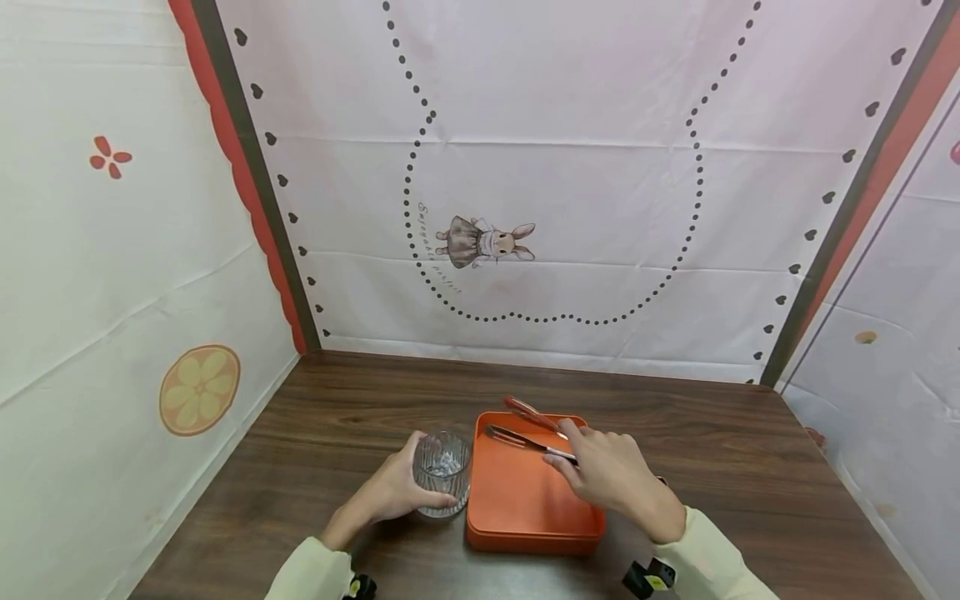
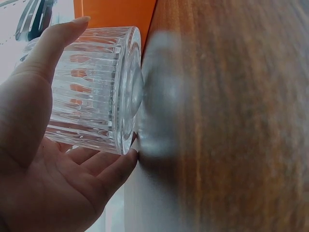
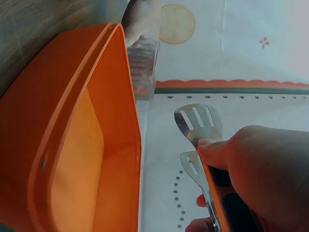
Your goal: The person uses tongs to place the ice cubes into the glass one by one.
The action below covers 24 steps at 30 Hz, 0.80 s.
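My left hand (image 1: 393,487) grips a clear ribbed glass cup (image 1: 442,479), thumb on one side and fingers round the other. In the left wrist view the base of the cup is close over the wooden surface, where its reflection shows. With my right hand (image 1: 613,468) I hold metal tongs (image 3: 199,126) with slotted heads and an orange-and-black handle. The two heads stand apart with nothing between them. From the head view, the tongs overlap the upper part of an orange box (image 1: 521,504), which sits just right of the cup.
The box is open-topped with raised walls (image 3: 72,101). Both stand on a dark wooden table (image 1: 375,392). White printed cloth (image 1: 562,208) hangs behind the table and along both sides.
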### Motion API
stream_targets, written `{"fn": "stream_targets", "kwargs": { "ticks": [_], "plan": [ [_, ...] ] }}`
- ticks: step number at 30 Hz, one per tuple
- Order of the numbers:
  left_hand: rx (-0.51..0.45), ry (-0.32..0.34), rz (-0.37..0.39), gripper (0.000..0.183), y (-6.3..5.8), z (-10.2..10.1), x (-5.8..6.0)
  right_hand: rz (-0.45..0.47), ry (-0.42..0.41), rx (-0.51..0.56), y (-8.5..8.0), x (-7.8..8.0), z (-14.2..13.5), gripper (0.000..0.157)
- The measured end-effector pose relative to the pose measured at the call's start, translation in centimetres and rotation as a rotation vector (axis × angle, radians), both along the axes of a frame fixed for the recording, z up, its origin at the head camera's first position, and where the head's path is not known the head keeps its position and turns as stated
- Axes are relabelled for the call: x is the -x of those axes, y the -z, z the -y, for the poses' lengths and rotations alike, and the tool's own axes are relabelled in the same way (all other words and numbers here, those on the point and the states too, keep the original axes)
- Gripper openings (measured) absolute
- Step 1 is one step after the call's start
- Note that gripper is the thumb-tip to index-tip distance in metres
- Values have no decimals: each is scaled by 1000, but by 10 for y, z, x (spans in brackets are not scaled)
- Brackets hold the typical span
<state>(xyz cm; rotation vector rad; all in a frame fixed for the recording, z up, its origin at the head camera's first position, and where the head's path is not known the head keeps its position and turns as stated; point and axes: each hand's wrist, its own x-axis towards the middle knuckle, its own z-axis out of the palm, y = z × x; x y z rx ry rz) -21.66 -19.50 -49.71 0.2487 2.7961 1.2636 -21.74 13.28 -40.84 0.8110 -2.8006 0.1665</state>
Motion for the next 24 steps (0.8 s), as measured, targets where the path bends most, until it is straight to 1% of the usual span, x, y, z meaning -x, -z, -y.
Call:
{"fn": "stream_targets", "kwargs": {
  "ticks": [8, 14, 18, 24],
  "plan": [
    [5, 15, -22, 100, 2, 2, 1, -8, 64, -4, 2, 3, -20, 45],
    [4, 19, -27, 100, 3, 2, 1, -12, 92, -3, 4, 5, -38, 43],
    [1, 21, -32, 99, 3, 2, 1, -14, 118, 14, 7, 7, -51, 42],
    [-8, 25, -46, 98, 3, 2, 1, -3, 177, 51, 13, 13, -67, 46]
  ]
}}
